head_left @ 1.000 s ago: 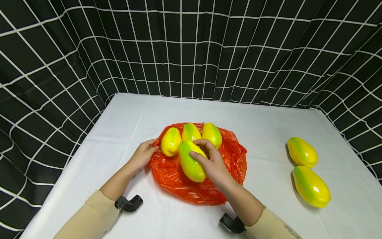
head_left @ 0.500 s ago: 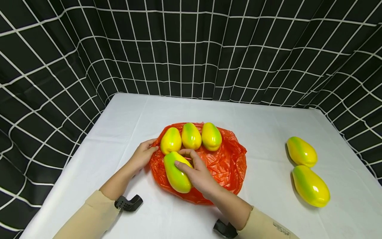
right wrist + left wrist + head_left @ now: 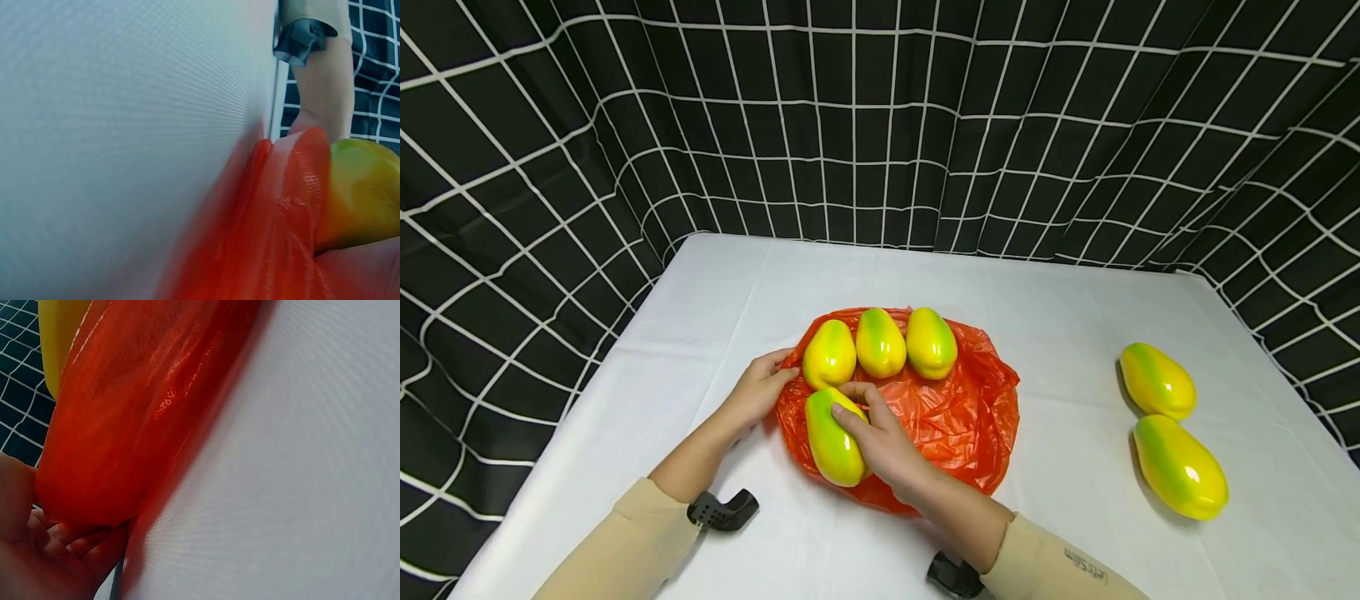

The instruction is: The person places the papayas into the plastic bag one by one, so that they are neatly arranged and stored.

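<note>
A red plastic bag (image 3: pixel 955 417) lies spread wide on the table, with its rim turned up. My left hand (image 3: pixel 758 390) pinches the bag's left edge; in the left wrist view its fingers (image 3: pixel 103 550) are at the red film. Inside the bag's near left part, my right hand (image 3: pixel 880 437) grips a glossy yellow-green papaya (image 3: pixel 831 442), thumb on top. Along the bag's far side sit three more: a left papaya (image 3: pixel 829 354), a middle papaya (image 3: pixel 881 343) and a right papaya (image 3: pixel 932 343). The right wrist view shows the gripped papaya (image 3: pixel 362 187) behind the red film.
To the right on the white-covered table (image 3: pixel 1060 467) lie two further papayas, a far papaya (image 3: pixel 1159 382) and a near papaya (image 3: pixel 1182 468), close together. A black curtain with a white grid (image 3: pixel 880 125) stands around the table's back and sides.
My right hand has carried its papaya left and toward me, down into the bag's near left part, uncovering the far row. My left hand has stayed at the bag's edge.
</note>
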The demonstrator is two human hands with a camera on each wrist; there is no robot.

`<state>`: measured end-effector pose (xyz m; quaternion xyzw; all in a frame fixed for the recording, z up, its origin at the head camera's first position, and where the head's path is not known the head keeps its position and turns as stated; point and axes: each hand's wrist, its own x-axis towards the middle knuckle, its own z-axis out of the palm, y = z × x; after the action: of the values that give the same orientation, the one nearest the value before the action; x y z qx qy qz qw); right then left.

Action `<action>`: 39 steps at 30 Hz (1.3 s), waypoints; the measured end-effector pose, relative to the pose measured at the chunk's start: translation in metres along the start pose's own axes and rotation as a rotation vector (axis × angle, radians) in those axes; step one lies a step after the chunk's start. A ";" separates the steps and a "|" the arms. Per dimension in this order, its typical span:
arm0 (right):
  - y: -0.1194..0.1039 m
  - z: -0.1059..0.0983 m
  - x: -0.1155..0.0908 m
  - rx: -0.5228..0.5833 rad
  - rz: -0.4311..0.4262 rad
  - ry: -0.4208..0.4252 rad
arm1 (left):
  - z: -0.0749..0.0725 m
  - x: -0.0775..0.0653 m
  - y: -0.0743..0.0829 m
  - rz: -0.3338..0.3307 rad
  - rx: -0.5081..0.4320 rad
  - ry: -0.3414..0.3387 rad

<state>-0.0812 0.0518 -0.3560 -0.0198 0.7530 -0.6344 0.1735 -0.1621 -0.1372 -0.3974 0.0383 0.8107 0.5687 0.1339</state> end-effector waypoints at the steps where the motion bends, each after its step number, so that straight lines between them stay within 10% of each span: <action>1: 0.000 0.001 0.000 0.001 0.003 0.005 | 0.000 0.000 0.000 -0.003 -0.002 0.000; 39: 0.009 0.011 0.013 -0.005 0.013 0.056 | 0.000 0.000 -0.001 -0.002 0.008 0.007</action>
<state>-0.0889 0.0399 -0.3697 0.0025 0.7593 -0.6318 0.1562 -0.1623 -0.1377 -0.3984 0.0361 0.8134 0.5655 0.1316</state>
